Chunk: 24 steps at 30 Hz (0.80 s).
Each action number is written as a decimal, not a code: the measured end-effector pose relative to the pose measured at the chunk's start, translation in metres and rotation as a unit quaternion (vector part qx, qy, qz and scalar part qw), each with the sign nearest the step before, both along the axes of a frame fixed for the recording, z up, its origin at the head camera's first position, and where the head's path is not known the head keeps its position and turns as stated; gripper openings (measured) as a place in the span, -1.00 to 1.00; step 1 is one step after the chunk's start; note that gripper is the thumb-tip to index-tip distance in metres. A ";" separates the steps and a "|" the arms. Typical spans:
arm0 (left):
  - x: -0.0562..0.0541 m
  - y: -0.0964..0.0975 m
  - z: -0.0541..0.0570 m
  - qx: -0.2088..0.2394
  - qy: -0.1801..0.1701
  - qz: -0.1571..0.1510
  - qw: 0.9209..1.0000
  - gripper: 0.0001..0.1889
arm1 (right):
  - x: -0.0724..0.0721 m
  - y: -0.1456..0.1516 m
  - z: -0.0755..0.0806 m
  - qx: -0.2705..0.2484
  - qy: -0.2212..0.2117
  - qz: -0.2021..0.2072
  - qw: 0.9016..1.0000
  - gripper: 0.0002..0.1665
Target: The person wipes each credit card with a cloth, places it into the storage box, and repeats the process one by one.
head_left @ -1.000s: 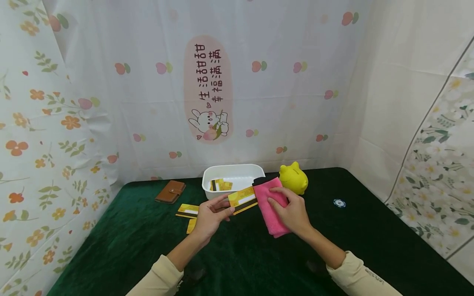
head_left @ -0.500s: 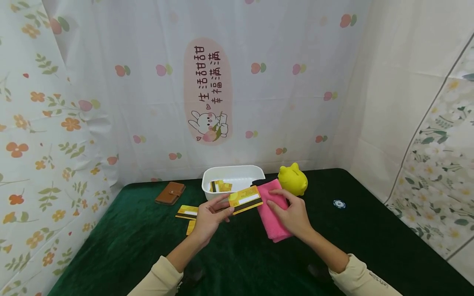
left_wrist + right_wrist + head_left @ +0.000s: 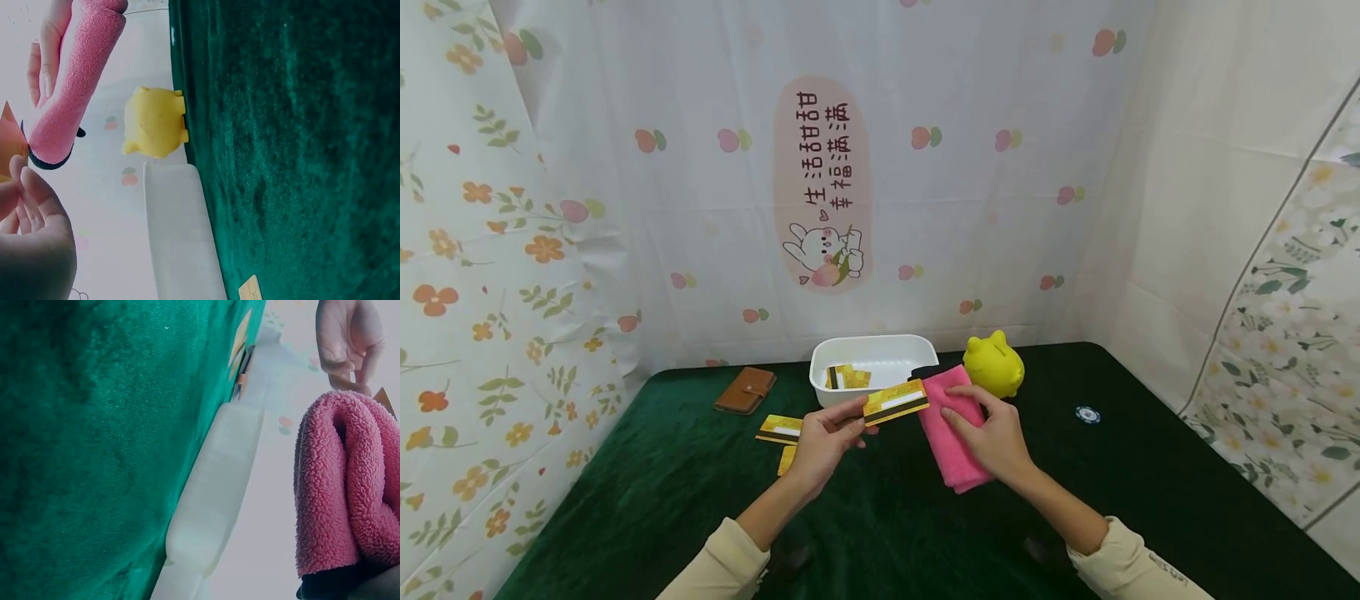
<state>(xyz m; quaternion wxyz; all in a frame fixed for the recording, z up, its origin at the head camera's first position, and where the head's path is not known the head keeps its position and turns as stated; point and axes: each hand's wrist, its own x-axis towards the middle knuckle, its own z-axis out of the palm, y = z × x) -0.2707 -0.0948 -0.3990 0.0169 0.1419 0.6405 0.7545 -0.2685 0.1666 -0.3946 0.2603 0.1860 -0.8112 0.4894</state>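
Observation:
My left hand [image 3: 829, 435] pinches a yellow card [image 3: 897, 402] by its left end; the card has a dark stripe and a white strip. My right hand [image 3: 992, 433] grips a folded pink cloth [image 3: 951, 437] with a dark edge, close to the card's right end. In the left wrist view, the fuzzy cloth [image 3: 81, 81] hangs beside the left fingers. The right wrist view shows the cloth's folds [image 3: 344, 487] up close, and a small corner of the card past it. Two more yellow cards [image 3: 778, 428] lie on the green tabletop, partly behind my left hand.
Behind the hands stands a white tray [image 3: 895, 346] with several yellow cards [image 3: 847, 377] inside. A yellow piggy bank [image 3: 994, 364] is right of it. A brown wallet [image 3: 746, 390] lies at the left, a round chip [image 3: 1087, 414] at the right.
The pink cloth slid off the card's right part and slightly down, exposing more of the card. Since half a second ago, the card has tilted a little in the left hand.

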 end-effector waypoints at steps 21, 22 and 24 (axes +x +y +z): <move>-0.001 0.003 -0.005 -0.070 0.002 0.091 0.993 -0.76 | -0.002 -0.003 -0.005 0.005 -0.016 0.020 1.000 -0.69; -0.001 0.003 -0.005 -0.069 -0.001 0.084 0.994 -0.75 | -0.002 -0.003 -0.005 0.006 -0.016 0.020 1.000 -0.69; -0.001 0.002 -0.006 -0.064 -0.008 0.068 0.996 -0.74 | -0.002 -0.003 -0.005 0.005 -0.013 0.019 1.000 -0.69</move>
